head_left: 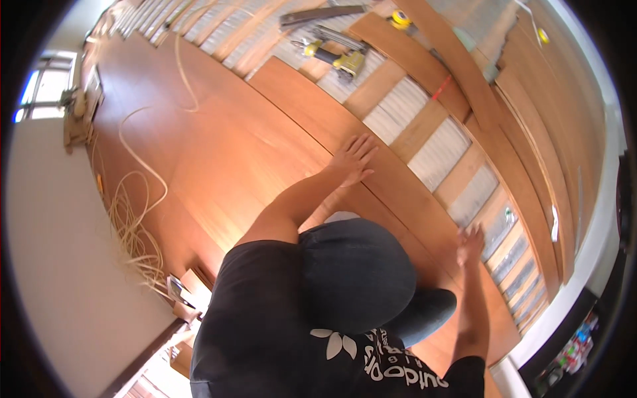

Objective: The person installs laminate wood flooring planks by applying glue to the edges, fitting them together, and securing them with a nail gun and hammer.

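My left hand (353, 159) lies open with spread fingers on a long brown floor plank (298, 103), beside its seam with the laid wooden flooring (232, 166). My right hand (470, 247) is at the outer edge of that plank, farther toward the lower right, its fingers apart and somewhat blurred. Beyond the plank, pale wooden battens (426, 129) alternate with silvery underlay (439, 156). My bent knee in dark trousers shows below my hands.
A yellow-black nail gun (345, 63), dark bars (318, 14) and a yellow tape measure (401, 18) lie at the top. Loose planks (524, 152) line the right. A cream hose (139, 205) coils along the left wall (66, 219), near a window (50, 89).
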`<state>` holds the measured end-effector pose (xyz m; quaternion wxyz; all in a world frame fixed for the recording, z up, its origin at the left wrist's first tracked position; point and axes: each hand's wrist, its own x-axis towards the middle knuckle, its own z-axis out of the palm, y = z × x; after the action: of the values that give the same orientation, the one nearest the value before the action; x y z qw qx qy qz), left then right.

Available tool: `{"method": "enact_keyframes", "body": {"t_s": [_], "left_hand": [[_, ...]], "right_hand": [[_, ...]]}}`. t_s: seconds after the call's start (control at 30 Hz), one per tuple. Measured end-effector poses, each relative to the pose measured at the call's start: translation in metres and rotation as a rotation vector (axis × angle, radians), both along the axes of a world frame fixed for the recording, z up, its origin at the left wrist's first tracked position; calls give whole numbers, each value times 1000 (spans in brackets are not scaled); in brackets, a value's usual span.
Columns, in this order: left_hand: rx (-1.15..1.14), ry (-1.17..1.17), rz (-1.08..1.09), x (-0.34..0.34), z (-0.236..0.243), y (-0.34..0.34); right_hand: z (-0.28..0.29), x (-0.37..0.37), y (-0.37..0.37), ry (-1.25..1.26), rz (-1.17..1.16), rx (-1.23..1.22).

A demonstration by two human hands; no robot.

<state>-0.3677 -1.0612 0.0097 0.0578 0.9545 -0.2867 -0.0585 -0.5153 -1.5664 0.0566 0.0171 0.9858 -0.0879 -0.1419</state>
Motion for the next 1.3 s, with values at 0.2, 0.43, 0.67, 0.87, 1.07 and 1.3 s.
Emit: {"method": "enact_keyframes", "body": {"t_s": [0.2,0.43,0.67,0.87,1.07,1.3], "left_hand": [[10,159,-56,-47,14,31],[-15,286,-81,-61,19,51],[-9,252,-170,-57,18,61],[-102,238,-113,-64,11,58],[-160,150,-42,-58,0,80],[24,159,447,-51,-7,167]], "right_hand": [[70,162,7,-651,98,-106],[-34,89,200,-173,-45,156],[-58,74,196,-470,67,221],[-55,70,199,-462,112,323],[-54,76,199,-471,203,289],[-54,69,210,-417,199,119]]}}
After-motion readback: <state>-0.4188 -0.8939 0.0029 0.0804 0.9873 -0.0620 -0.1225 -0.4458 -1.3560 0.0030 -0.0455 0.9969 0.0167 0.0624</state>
